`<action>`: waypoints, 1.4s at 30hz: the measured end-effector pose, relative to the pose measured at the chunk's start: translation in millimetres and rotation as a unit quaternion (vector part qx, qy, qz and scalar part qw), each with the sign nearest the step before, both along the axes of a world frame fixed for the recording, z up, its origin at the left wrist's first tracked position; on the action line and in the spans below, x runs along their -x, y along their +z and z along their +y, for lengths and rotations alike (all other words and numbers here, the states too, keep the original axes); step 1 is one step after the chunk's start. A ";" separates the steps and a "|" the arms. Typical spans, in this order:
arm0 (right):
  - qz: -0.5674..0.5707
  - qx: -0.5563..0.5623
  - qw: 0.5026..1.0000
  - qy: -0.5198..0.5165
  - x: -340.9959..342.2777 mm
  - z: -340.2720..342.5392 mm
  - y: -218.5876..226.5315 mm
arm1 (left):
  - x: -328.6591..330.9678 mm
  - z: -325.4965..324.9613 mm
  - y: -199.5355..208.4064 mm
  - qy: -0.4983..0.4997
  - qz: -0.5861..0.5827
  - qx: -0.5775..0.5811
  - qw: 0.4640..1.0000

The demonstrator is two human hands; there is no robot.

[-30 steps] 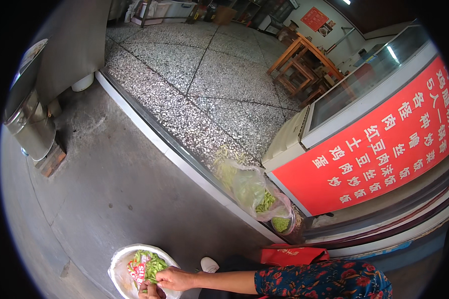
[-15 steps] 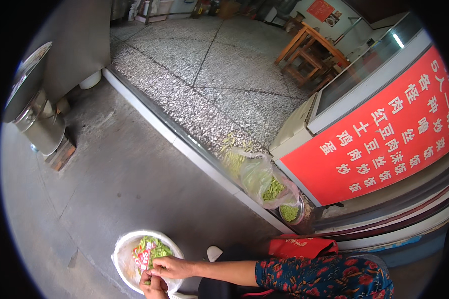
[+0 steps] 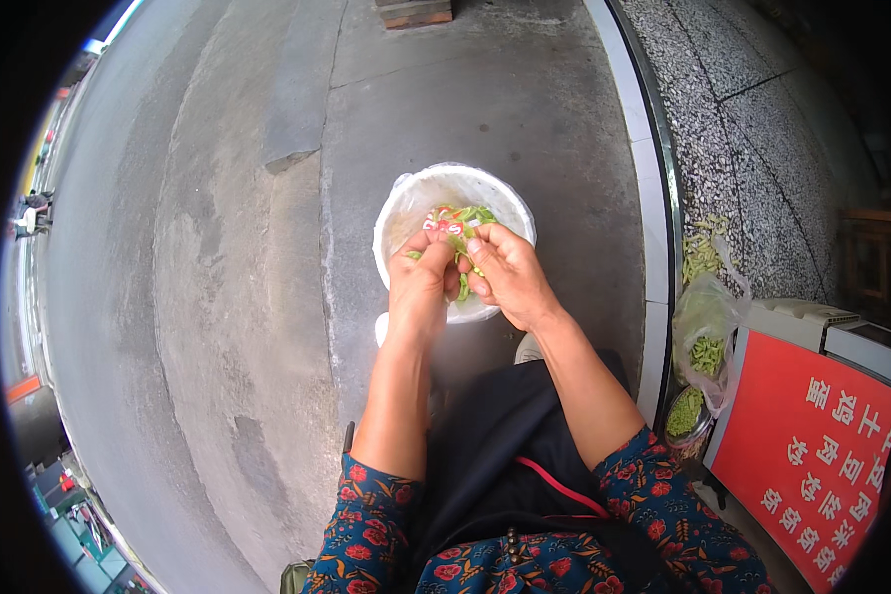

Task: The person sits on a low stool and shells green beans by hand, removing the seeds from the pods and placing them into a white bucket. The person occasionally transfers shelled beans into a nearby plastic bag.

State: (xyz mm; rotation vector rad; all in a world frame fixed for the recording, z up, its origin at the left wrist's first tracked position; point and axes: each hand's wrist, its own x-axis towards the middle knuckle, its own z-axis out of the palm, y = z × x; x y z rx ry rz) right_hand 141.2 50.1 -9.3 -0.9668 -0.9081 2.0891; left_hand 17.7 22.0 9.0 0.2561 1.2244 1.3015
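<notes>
Over a white bucket (image 3: pixel 385 243) on the pavement, my two hands meet with their fingertips close together. My left hand (image 3: pixel 424 282) is closed, fingers pinched, with a bit of green pod showing by its index finger. In my right hand (image 3: pixel 513 279), thumb and fingers pinch a green bean pod (image 3: pixel 478 269). Which pod parts each fingertip touches is partly hidden. Below the hands, the bucket holds green pod shells (image 3: pixel 482 215) and a red and white wrapper (image 3: pixel 444 227).
On the right, past a pale door sill (image 3: pixel 651 228), lie loose green pods (image 3: pixel 701 257), a clear plastic bag (image 3: pixel 699 309) of pods and a metal bowl of shelled green beans (image 3: pixel 684 410). A red sign panel (image 3: pixel 802 445) stands beside them. Bricks (image 3: pixel 414 12) sit far ahead.
My view has swung left and down, so the bucket now appears mid-picture and both forearms show. The hands stay together over the bucket, working at the pod.
</notes>
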 end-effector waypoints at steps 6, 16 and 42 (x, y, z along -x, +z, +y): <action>0.043 0.052 0.998 0.013 -3.9 5.5 7.9 | 1.0 1.0 5.7 0.056 0.004 -0.006 0.998; 0.020 0.144 0.988 -0.060 -8.1 16.6 5.8 | 7.6 1.8 1.0 0.026 0.126 0.034 0.991; -0.066 -0.072 0.995 0.000 12.9 -12.0 43.3 | 19.7 -30.8 15.6 -0.043 -0.086 -0.008 0.995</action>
